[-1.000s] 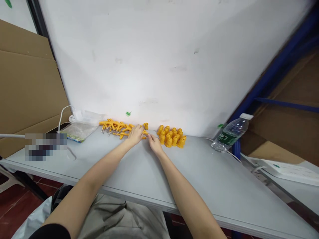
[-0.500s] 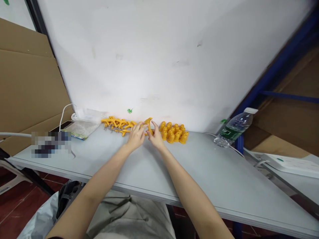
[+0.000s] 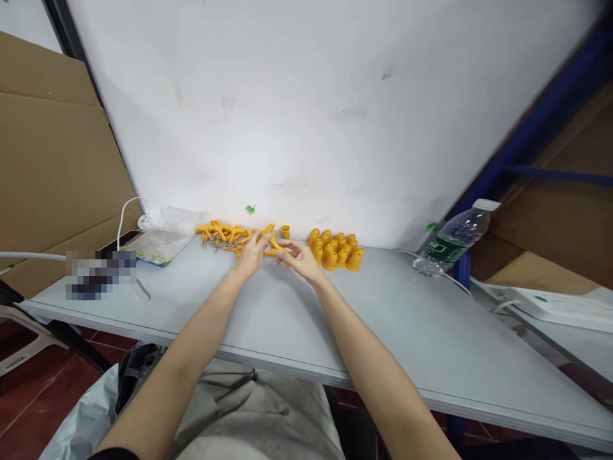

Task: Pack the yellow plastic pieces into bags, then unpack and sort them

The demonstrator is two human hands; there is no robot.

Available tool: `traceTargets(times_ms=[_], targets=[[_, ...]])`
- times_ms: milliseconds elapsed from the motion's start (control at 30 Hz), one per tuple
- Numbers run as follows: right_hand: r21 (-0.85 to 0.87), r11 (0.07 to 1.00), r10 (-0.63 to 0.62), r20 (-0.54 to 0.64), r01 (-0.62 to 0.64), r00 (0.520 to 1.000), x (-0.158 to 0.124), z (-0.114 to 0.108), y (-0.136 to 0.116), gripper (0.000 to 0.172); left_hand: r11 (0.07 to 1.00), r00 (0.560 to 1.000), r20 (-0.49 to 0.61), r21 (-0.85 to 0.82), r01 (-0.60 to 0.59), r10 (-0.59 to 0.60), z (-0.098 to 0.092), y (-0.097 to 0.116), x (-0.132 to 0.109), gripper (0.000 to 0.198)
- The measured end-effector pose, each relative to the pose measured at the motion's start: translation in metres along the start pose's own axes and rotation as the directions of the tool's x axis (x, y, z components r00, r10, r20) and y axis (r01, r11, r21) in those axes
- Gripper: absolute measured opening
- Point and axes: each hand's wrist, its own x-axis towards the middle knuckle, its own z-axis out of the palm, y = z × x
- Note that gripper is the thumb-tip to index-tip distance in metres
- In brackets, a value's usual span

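Both my left hand (image 3: 252,255) and my right hand (image 3: 300,259) have their fingers closed on a yellow branched piece (image 3: 274,242) near the back of the table. To the left lies a row of yellow branched pieces (image 3: 230,231) with small metal bead chains (image 3: 213,241). Right of my right hand stand several yellow cone-shaped cups (image 3: 330,255) in a close group. One single yellow cup (image 3: 285,230) stands apart behind my hands, near the white wall. My fingers hide part of the held piece.
A water bottle (image 3: 453,239) leans at the right, with a cable behind it. A clear plastic bag (image 3: 160,246), a dark flat device and white cables lie left. The white wall (image 3: 306,115) borders the table's back; cardboard stands left.
My hands have moved slightly apart and the yellow piece between them has tilted lower. A single yellow cup now shows behind them. The view has shifted a little.
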Motion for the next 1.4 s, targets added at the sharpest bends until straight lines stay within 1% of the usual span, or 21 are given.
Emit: traceTargets(times_ms=[33,100,167,233,267,333,400,433,500,533,667,767,867,1000,1133,1200,1233,1300,1400], targets=[[-0.045,0.999,0.0,0.007,0.0,1.0,0.0,-0.002,0.0,0.042,1.0,1.0,0.008,-0.001,0.013,-0.013,-0.002,-0.001,0.0,0.043],[-0.19,0.982,-0.003,0.022,0.007,1.0,0.0,-0.006,0.0,0.038,0.998,0.998,0.035,0.019,0.053,-0.053,-0.007,0.0,0.0,0.044],[-0.388,0.921,0.007,0.031,0.006,0.999,0.0,-0.01,0.003,0.031,0.994,0.991,0.087,0.055,0.097,-0.102,-0.011,0.003,0.001,0.044],[-0.602,0.799,0.027,0.016,-0.012,1.0,0.0,-0.013,0.007,0.023,0.985,0.975,0.158,0.093,0.142,-0.156,-0.012,0.008,0.001,0.043],[-0.697,0.717,0.027,-0.001,-0.02,1.0,-0.001,-0.014,0.008,0.02,0.98,0.963,0.195,0.109,0.165,-0.184,-0.012,0.011,0.001,0.043],[-0.839,0.544,-0.019,-0.03,-0.015,0.999,-0.002,-0.013,0.01,0.016,0.969,0.936,0.261,0.128,0.211,-0.238,-0.011,0.017,0.002,0.044],[-0.917,0.399,-0.096,-0.054,-0.011,0.994,-0.003,-0.013,0.011,0.017,0.952,0.906,0.296,0.145,0.269,-0.301,-0.011,0.022,0.004,0.043],[-0.937,0.348,-0.134,-0.073,-0.022,0.988,-0.003,-0.013,0.012,0.019,0.94,0.893,0.299,0.155,0.303,-0.337,-0.012,0.024,0.005,0.04],[-0.952,0.3,-0.192,-0.123,-0.061,0.974,-0.003,-0.014,0.014,0.023,0.913,0.869,0.284,0.179,0.367,-0.405,-0.014,0.027,0.007,0.036],[-0.951,0.3,-0.214,-0.149,-0.08,0.965,-0.003,-0.015,0.016,0.023,0.9,0.859,0.274,0.191,0.391,-0.432,-0.016,0.028,0.008,0.034],[-0.93,0.346,-0.28,-0.231,-0.126,0.932,-0.003,-0.022,0.026,0.018,0.865,0.838,0.235,0.237,0.443,-0.493,-0.023,0.029,0.009,0.034],[-0.906,0.377,-0.281,-0.31,-0.193,0.908,-0.003,-0.029,0.037,0.021,0.828,0.817,0.175,0.238,0.507,-0.55,-0.027,0.026,0.009,0.033],[-0.879,0.419,-0.25,-0.353,-0.228,0.902,-0.003,-0.036,0.05,0.028,0.799,0.8,0.086,0.186,0.572,-0.593,-0.028,0.021,0.01,0.033],[-0.848,0.472,-0.213,-0.375,-0.242,0.902,-0.002,-0.039,0.064,0.033,0.789,0.791,-0.021,0.067,0.611,-0.611,-0.027,0.012,0.012,0.03],[-0.856,0.459,-0.199,-0.361,-0.238,0.911,-0.001,-0.037,0.069,0.033,0.772,0.766,-0.095,-0.057,0.633,-0.636,-0.026,-0.001,0.016,0.026],[-0.859,0.451,-0.201,-0.364,-0.244,0.909,-0.001,-0.037,0.07,0.031,0.768,0.76,-0.113,-0.079,0.635,-0.64,-0.028,-0.008,0.021,0.025],[-0.858,0.449,-0.203,-0.37,-0.25,0.906,-0.001,-0.037,0.07,0.03,0.772,0.763,-0.115,-0.073,0.632,-0.636,-0.03,-0.012,0.024,0.025],[-0.855,0.448,-0.202,-0.383,-0.262,0.901,-0.002,-0.039,0.07,0.029,0.792,0.786,-0.101,-0.033,0.61,-0.61,-0.036,-0.019,0.03,0.029],[-0.854,0.443,-0.188,-0.387,-0.274,0.903,-0.004,-0.04,0.068,0.03,0.856,0.859,-0.042,0.07,0.512,-0.51,-0.049,-0.036,0.04,0.039]])
